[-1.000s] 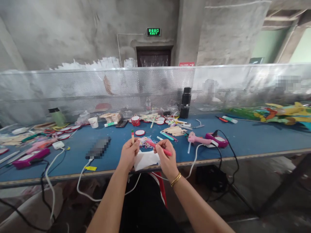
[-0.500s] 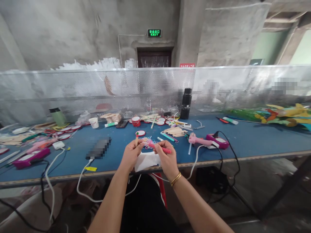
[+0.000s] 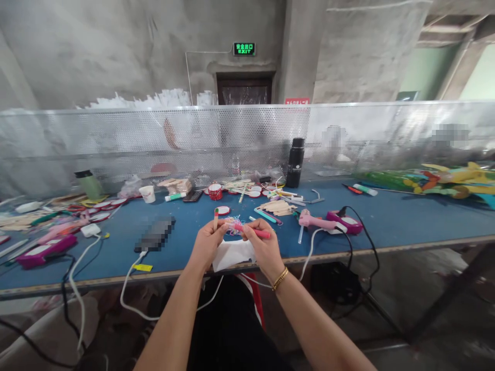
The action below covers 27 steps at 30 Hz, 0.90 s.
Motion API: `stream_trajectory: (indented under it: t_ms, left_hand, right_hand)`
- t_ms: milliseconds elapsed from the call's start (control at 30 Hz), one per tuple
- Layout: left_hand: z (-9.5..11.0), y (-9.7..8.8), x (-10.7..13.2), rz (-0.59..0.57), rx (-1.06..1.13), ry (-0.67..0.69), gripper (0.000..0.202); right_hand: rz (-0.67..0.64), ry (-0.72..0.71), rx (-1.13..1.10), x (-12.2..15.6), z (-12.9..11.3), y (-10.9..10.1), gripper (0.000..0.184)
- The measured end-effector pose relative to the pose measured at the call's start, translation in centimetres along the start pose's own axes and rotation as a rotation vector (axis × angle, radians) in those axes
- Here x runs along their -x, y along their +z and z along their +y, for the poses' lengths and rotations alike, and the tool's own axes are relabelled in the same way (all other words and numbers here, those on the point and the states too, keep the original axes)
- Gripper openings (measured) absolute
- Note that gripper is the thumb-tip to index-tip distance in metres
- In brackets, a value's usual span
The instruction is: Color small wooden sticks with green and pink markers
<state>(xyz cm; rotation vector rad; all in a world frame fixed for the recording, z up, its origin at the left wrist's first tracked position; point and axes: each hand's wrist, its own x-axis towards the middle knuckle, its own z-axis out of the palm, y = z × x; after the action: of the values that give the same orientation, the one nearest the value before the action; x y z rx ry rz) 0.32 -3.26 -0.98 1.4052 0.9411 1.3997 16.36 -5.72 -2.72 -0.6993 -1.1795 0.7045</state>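
My left hand (image 3: pixel 205 243) pinches a wooden craft stick (image 3: pixel 215 218) upright; its top end is coloured green and red. My right hand (image 3: pixel 263 246) grips a pink marker pen (image 3: pixel 251 231) that lies nearly level, its tip pointing left toward the stick. Both hands are above a white paper sheet (image 3: pixel 231 254) at the near edge of the blue table (image 3: pixel 402 216). Just beyond the hands lies a small heap of coloured rubber bands (image 3: pixel 233 223).
A pink glue gun (image 3: pixel 317 222) on a magenta stand (image 3: pixel 345 221) sits right of my hands, its cords trailing off the edge. A phone (image 3: pixel 155 234), round red-rimmed discs (image 3: pixel 223 210), loose sticks (image 3: pixel 279 207), a black bottle (image 3: pixel 295 163) and a perforated metal screen (image 3: pixel 116 139) lie beyond.
The stick has tilted slightly and shifted right, and the marker has swung closer to level with its tip nearer the stick. The hands have risen a little.
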Motion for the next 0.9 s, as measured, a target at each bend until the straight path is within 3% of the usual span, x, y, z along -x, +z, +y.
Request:
stream_trajectory:
  t_ms: [67, 167, 333, 567, 900]
  left_hand:
    - [0.0, 0.1, -0.1, 0.011, 0.055, 0.004, 0.055]
    - [0.1, 0.2, -0.2, 0.034, 0.162, -0.001, 0.052]
    - [0.1, 0.0, -0.2, 0.025, 0.19, 0.021, 0.042]
    - [0.1, -0.2, 0.0, 0.001, 0.177, 0.025, 0.036]
    - [-0.3, -0.3, -0.3, -0.013, 0.168, 0.029, 0.033]
  right_hand:
    - [-0.046, -0.056, 0.13, -0.9, -0.1, -1.3, 0.023]
    - [-0.051, -0.166, 0.501, -2.3, -0.1, -4.0, 0.019]
    - [-0.099, -0.187, 1.069, -3.9, -0.3, -7.0, 0.027]
    - [-0.105, 0.001, 1.45, -6.0, 0.0, -6.5, 0.03]
    - [-0.168, 0.008, 1.61, -5.2, 0.6, -5.8, 0.035]
